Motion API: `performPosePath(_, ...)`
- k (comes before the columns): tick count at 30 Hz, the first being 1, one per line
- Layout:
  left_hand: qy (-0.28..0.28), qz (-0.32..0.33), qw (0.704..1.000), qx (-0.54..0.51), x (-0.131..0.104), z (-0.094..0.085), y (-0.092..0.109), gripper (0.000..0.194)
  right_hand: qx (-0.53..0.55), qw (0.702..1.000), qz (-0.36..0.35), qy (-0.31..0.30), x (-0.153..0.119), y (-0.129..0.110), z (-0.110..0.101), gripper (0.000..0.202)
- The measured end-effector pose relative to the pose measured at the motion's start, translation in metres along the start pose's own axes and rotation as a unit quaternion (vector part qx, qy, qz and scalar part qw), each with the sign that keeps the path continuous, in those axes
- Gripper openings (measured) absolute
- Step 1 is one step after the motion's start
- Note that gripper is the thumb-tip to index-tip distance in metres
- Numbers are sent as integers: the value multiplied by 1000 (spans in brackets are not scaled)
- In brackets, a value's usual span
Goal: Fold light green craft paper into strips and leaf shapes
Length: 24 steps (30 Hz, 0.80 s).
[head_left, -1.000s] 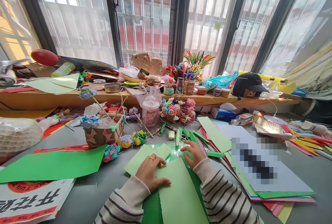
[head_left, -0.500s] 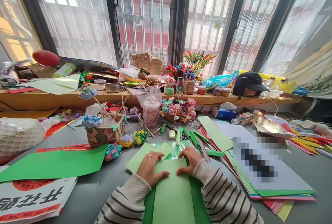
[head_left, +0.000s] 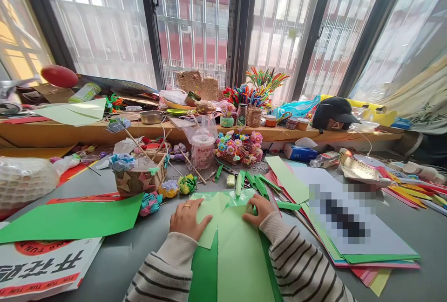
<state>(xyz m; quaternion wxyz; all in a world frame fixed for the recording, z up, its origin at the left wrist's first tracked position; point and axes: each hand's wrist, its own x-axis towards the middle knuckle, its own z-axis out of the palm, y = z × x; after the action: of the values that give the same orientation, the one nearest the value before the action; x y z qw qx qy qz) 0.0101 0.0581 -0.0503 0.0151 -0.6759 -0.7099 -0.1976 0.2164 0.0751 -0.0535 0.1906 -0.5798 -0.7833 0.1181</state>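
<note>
A long light green paper sheet (head_left: 240, 260) lies over a darker green sheet (head_left: 204, 269) in front of me. A smaller light green paper piece (head_left: 211, 223) with a pointed top lies to its left, overlapping its upper edge. My left hand (head_left: 186, 218) rests flat on the small piece's left side, thumb spread from the fingers. My right hand (head_left: 261, 209) has thumb and bent fingers about the long sheet's upper right corner. Its fingertips are partly hidden. Beyond the hands is a shiny clear-green sheet (head_left: 240, 196) with folded green paper strips (head_left: 258, 184) near it.
A paper stack (head_left: 370, 246) stands at the right. At the left lie a green sheet (head_left: 77, 218) and a printed bag (head_left: 45, 264). A basket with paper flowers (head_left: 139, 181), a plastic cup (head_left: 203, 148) and a tissue box (head_left: 300, 152) stand toward the sill.
My left hand has moved left and slightly down, off the long sheet. The small piece has turned and now sits over the long sheet's edge. My right hand has shifted slightly right.
</note>
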Motion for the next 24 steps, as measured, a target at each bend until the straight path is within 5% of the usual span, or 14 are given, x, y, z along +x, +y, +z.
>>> performPosePath(7, -42, -38, 998, -25, 0, -10, 5, 46, -49, 993, 53, 94, 3, 14, 10, 12)
performPosePath(10, -59, -35, 997, -34, 0, -12, 8, 57, -33, 989, 39, 136, 3, 17, 14, 20)
performPosePath(15, -104, -37, 992, -65, 2, -13, 7, 45, 29, 978, -12, 208, 3, 13, 12, 33)
performPosePath(24, -108, -24, 990, -91, 3, -14, 5, 41, 104, 976, -56, 183, 1, 2, 11, 29)
